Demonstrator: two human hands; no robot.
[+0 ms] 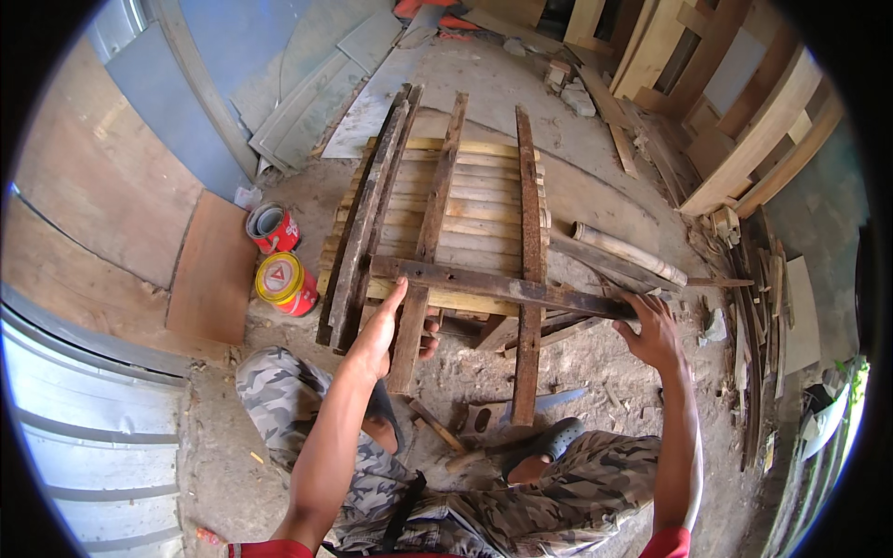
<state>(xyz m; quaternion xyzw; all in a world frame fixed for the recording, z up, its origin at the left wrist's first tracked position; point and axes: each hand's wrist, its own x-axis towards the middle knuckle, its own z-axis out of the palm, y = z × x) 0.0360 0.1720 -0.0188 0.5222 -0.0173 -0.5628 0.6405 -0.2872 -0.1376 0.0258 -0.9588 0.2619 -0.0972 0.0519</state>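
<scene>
Right hand (654, 331) is pinching a long dark-brown wooden batten (498, 284), likely stiff, best held by both ends; left hand (376, 333) is curling under a brown wooden slat (434, 216), grip unclear

On our left we see an open can (277, 242) just beyond a yellow-lidded can (287, 285), with a plywood sheet (209, 274) near them and ridged metal (116, 474) closer to us; on our right we see a pipe (631, 254), then scrap wood (746, 325) farther out, and blocks (579, 98) well ahead

Dark wooden batten (484, 284), roughly crosswise
</scene>
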